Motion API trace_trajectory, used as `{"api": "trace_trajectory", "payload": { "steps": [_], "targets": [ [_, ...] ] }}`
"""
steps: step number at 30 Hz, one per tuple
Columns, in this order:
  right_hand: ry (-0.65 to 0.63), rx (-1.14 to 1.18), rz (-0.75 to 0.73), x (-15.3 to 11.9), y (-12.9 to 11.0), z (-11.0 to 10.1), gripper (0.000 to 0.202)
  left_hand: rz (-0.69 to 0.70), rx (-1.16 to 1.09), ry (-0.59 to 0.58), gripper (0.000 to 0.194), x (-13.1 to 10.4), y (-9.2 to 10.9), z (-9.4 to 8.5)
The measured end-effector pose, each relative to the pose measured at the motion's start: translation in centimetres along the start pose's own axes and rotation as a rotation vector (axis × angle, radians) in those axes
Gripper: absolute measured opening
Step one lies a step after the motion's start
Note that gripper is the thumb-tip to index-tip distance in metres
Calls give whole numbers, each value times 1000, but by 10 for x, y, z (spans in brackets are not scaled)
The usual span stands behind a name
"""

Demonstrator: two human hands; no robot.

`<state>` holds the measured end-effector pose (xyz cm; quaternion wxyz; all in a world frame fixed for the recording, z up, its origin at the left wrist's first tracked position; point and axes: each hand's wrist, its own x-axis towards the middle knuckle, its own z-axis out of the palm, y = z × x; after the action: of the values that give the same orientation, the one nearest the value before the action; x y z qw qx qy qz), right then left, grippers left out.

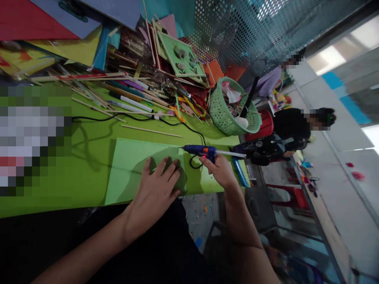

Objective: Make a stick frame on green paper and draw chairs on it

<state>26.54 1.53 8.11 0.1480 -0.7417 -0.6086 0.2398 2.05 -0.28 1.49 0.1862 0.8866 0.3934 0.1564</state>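
A light green sheet point(127, 165) lies on the bright green table near its front edge. My left hand point(160, 183) rests on the sheet with fingers spread, holding nothing. To its right, my right hand point(219, 169) grips a blue glue gun point(194, 149) by the handle. The gun's nozzle points left and sits at the sheet's upper right edge. A clear glue stick point(229, 153) sticks out of its back, and a small red light glows on it. A black cord runs from the gun across the table. A thin wooden stick point(152, 131) lies just beyond the sheet.
Pens, sticks and scissors point(199, 106) crowd the table behind the sheet. A green basket point(219, 108) with scraps stands at the back right, near a decorated green card point(183, 57). A blue box cutter point(240, 172) lies at the right edge. Two people are beyond the table.
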Motion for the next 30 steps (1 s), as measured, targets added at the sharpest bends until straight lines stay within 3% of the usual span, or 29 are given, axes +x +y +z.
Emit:
{"api": "trace_trajectory", "payload": {
  "steps": [30],
  "targets": [
    [-21,74,-102,8,-7,17,36,25,-11,17,49,-2,-1,-2]
  ]
}}
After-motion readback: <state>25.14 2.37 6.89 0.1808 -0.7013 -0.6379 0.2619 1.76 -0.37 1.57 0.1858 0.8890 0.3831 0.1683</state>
